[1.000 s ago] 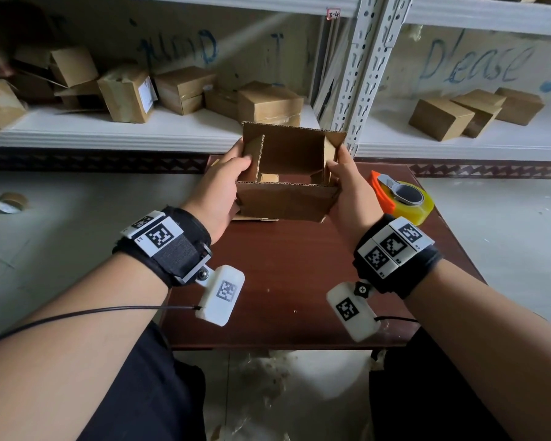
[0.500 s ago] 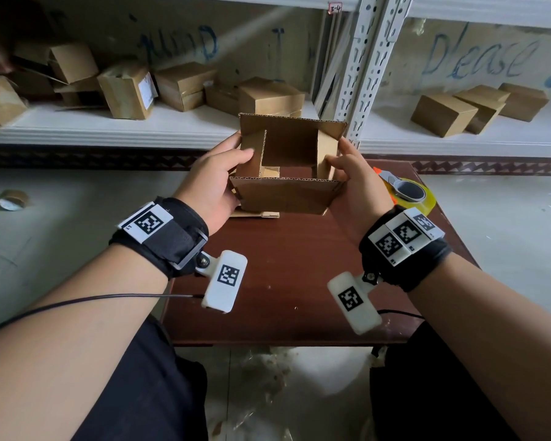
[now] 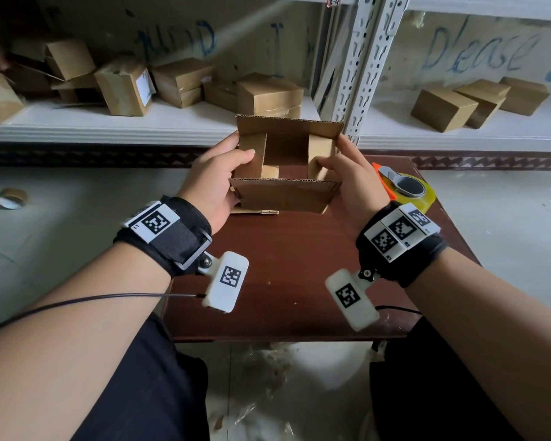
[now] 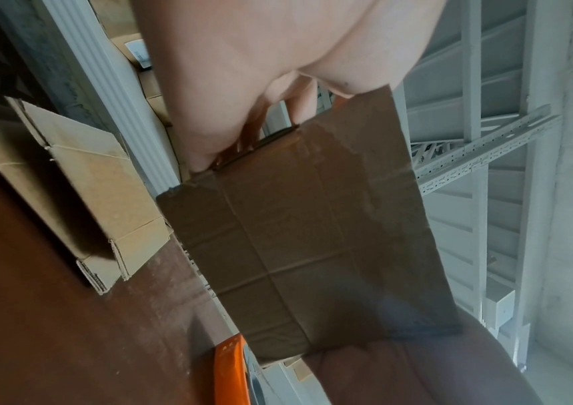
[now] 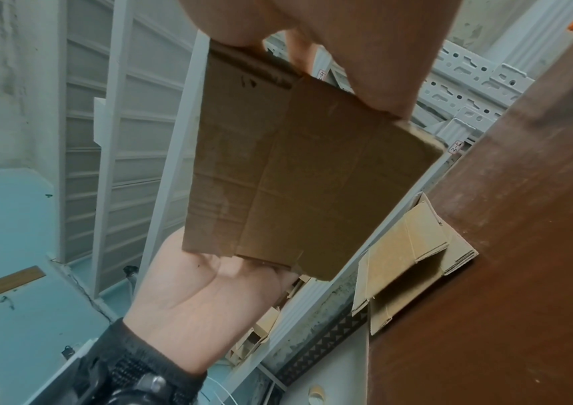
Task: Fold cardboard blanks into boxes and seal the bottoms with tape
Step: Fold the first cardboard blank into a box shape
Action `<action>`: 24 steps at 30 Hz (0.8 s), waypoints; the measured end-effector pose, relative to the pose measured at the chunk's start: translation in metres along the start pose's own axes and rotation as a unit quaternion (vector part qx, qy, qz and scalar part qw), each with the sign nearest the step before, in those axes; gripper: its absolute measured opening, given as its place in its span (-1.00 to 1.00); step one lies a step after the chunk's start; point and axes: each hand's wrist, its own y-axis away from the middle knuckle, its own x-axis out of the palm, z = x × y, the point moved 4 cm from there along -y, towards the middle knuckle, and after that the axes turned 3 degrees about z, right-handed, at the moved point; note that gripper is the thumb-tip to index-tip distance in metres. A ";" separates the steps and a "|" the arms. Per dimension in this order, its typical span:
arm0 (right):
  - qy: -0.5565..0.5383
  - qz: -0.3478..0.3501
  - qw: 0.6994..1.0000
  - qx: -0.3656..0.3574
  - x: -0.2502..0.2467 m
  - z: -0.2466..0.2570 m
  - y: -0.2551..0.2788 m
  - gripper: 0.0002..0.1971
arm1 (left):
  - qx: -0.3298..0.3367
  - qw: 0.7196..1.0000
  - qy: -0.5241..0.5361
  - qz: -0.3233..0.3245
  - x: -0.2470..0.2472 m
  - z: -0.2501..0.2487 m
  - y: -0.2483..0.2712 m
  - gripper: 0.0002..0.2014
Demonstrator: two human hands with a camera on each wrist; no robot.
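Over the brown table (image 3: pixel 283 281), I have the open cardboard box (image 3: pixel 283 194) in midair, left hand (image 3: pixel 212 183) and right hand (image 3: pixel 353 183) gripping its sides, thumbs pressing the inner flaps.

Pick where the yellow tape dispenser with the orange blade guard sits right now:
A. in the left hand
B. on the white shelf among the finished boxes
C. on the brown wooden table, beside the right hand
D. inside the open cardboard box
C: the yellow tape dispenser lies on the brown wooden table just past the right hand; both hands hold the open cardboard box.
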 end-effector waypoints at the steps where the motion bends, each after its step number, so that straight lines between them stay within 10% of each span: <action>1: 0.005 -0.004 1.000 0.000 -0.001 -0.001 -0.001 -0.50 | 0.004 1.000 -0.001 -0.005 0.000 0.001 0.000 -0.61; 24: 0.079 -0.083 0.993 0.042 -0.014 -0.025 -0.004 -0.80 | -0.030 0.994 0.012 -0.105 -0.015 0.040 -0.015 -0.38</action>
